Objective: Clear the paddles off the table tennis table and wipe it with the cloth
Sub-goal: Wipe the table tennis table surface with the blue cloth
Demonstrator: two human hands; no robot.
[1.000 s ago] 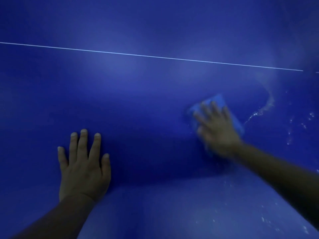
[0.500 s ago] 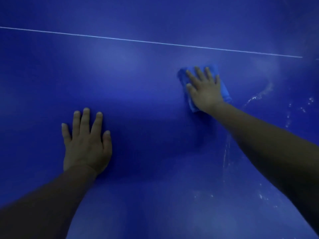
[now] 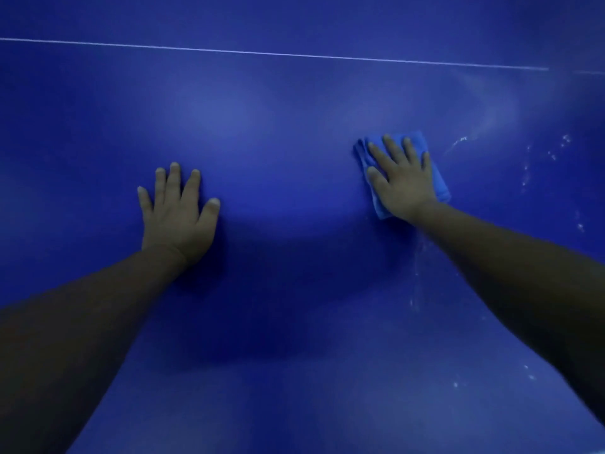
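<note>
Blue cloth (image 3: 437, 178) is pressed flat on bench (image 3: 294, 132) by right hand (image 3: 401, 185), fingers straight. Left of cloth, left hand (image 3: 178, 217) is laid flat, fingers spread.

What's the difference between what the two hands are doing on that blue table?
The right hand presses flat on a folded blue cloth; the left hand rests bare on the table. The right hand lies farther from the person, next to pale wet streaks; the left hand lies nearer, on a streak-free patch. Both lie palm down, fingers straight and spread.
</note>
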